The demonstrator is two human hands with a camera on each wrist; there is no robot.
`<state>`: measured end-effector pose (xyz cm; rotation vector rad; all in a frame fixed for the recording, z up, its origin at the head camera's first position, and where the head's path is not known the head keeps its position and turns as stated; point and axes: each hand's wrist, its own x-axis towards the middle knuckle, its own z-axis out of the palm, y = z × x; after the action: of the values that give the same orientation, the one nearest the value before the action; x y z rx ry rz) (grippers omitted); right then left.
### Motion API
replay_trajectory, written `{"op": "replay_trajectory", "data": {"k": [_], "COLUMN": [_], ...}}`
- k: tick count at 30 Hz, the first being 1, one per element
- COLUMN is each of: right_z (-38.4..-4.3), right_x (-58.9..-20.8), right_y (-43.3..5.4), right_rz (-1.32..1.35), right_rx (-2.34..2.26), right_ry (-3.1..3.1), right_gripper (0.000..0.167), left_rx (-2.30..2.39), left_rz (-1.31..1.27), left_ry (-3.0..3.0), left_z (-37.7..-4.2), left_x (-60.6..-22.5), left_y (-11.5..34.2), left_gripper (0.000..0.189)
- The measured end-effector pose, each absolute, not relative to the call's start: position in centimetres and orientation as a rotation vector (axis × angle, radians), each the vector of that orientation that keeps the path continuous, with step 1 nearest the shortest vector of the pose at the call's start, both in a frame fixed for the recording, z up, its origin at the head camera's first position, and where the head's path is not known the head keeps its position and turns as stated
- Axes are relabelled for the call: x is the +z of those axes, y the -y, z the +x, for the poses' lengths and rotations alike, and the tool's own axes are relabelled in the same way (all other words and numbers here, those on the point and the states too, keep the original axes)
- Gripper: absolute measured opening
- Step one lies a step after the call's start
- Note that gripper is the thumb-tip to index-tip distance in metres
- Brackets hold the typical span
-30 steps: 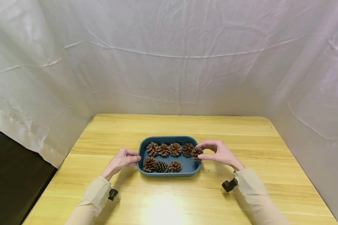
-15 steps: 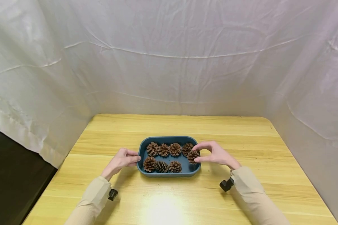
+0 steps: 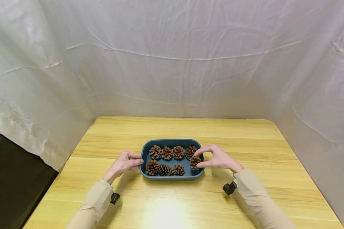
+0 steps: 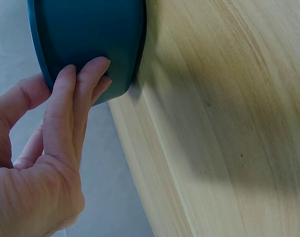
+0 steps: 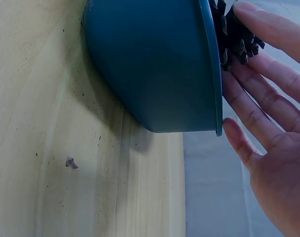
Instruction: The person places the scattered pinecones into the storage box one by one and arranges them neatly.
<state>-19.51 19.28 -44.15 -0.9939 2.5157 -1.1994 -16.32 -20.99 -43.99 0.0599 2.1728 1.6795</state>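
Note:
A blue, round-cornered plastic bin [image 3: 172, 178] sits on the table with several brown pine cones in it. At its left end my left hand [image 3: 123, 164] grips the rim, thumb over the edge and fingers against the outer wall [image 4: 105, 39]. My right hand [image 3: 220, 158] reaches over the right end and pinches a pine cone [image 3: 195, 163] between thumb and fingers. In the right wrist view this cone [image 5: 239, 39] shows just past the rim. Right behind it lies another cone [image 3: 190, 152], at the end of the back row. The front row has three cones, including a slimmer one [image 3: 164, 170].
The bin stands mid-table on a light wooden top [image 3: 172, 127]. Small dark flakes [image 5: 71, 163] lie on the wood near the bin's right end. Pale cloth [image 3: 172, 79] hangs behind and at both sides. A dark surface [image 3: 14, 178] shows at lower left.
My right hand has moved left and slightly toward me, carrying the pine cone from over the right rim to inside the bin. The left hand stays at the rim.

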Motion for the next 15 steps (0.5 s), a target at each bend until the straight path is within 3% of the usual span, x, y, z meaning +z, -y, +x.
{"op": "replay_trajectory", "data": {"k": [15], "right_z": [-19.32], "right_x": [-43.97], "right_y": [-19.44], "right_rz": [-1.043], "right_rx": [-1.192], "right_ry": [-2.491], "right_gripper": [0.039], "left_rx": [1.682], "left_rz": [0.064], "left_ry": [-2.163], "left_z": [-16.52], "left_x": [-44.11], "left_y": [20.86], "left_gripper": [0.035]}}
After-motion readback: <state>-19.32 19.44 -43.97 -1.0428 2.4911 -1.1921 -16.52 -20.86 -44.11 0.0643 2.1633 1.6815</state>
